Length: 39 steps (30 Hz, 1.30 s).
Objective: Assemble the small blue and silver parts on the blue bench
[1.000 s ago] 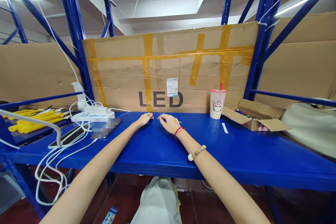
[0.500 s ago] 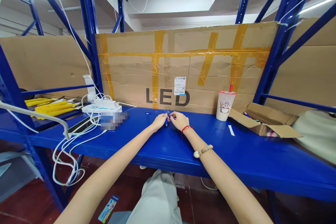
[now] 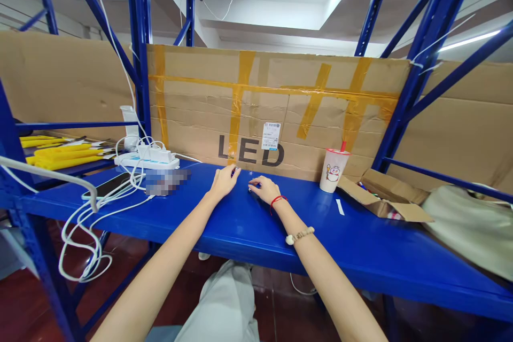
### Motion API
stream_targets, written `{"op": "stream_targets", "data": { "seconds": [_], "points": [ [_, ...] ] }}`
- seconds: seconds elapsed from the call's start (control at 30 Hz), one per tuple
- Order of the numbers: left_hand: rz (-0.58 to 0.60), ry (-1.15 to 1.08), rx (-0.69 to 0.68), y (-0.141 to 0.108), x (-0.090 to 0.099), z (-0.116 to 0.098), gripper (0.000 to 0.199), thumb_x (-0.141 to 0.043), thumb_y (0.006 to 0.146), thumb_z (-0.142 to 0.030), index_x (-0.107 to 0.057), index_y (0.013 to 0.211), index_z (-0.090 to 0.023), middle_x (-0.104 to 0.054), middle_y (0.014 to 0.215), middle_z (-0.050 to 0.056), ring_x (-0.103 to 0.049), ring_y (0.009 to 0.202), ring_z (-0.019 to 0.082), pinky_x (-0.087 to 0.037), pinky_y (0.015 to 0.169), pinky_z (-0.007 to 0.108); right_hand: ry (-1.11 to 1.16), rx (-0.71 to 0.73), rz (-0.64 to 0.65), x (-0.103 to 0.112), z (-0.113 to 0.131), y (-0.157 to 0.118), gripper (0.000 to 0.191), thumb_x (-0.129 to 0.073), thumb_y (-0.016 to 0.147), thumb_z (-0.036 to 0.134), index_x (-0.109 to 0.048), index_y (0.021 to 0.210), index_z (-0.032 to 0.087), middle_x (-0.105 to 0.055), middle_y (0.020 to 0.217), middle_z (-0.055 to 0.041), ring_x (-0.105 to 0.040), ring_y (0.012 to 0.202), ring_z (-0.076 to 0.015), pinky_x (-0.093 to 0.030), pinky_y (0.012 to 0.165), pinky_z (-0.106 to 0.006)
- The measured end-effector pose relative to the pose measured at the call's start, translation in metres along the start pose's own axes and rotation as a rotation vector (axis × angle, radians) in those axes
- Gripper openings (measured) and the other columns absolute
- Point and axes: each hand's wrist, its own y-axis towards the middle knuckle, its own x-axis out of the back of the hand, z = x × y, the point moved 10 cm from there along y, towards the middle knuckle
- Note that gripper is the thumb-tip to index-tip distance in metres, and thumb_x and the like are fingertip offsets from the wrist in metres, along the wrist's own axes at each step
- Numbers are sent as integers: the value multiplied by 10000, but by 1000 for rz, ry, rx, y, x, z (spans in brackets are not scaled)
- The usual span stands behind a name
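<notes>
Over the back part of the blue table (image 3: 240, 224), my left hand (image 3: 224, 180) has its thumb and fingers drawn together around a small dark blue piece, partly hidden by the fingertips. My right hand (image 3: 264, 190), with a red string and a beaded bracelet at the wrist, is a short way to the right. Its thumb and forefinger are pinched at a tiny dark object too small to name. Small clear bits (image 3: 251, 173) lie on the table between and behind the hands. The two hands are apart.
A paper cup (image 3: 333, 171) with a red straw stands right of my hands, near a white strip (image 3: 340, 207) and an open cardboard box (image 3: 385, 195). White cables, a phone (image 3: 106, 186) and a power strip (image 3: 148, 157) are at the left. Cardboard (image 3: 192, 112) rises behind.
My hands have moved apart from their meeting point, the left one away to the left. The blue piece between them is now partly hidden in my left fingers. The view has shifted slightly.
</notes>
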Motion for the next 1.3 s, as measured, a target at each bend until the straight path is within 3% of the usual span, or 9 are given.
{"op": "stream_targets", "data": {
  "seconds": [0.17, 0.33, 0.6, 1.3],
  "points": [
    [176, 103, -203, -11, -20, -22, 297, -342, 850, -377, -548, 774, -178, -618, 818, 50, -562, 756, 162, -392, 672, 239, -31, 13, 66, -10, -3, 1, 247, -553, 775, 386, -629, 982, 273, -610, 962, 10, -556, 896, -144, -432, 724, -247],
    [294, 151, -143, -16, -34, -16, 267, -393, 817, -383, -576, 819, -188, -622, 761, 45, -575, 713, 175, -386, 620, 229, -48, -6, 110, -15, -7, 1, 205, -578, 750, 347, -639, 938, 293, -643, 898, 45, -569, 887, -141, -436, 716, -251],
    [287, 143, -89, -16, -31, -16, 272, -429, 789, -401, -596, 781, -186, -630, 744, 54, -584, 744, 196, -390, 646, 240, -45, -27, 123, -14, -10, 1, 202, -593, 734, 334, -643, 925, 294, -655, 883, 51, -579, 885, -138, -443, 722, -245],
    [327, 228, -97, -18, -33, -16, 287, -389, 802, -388, -600, 791, -194, -637, 778, 52, -583, 750, 193, -382, 632, 239, -72, -10, 130, -11, -1, -3, 160, -537, 770, 317, -664, 864, 292, -651, 916, 53, -582, 880, -140, -443, 750, -246]
  ]
}}
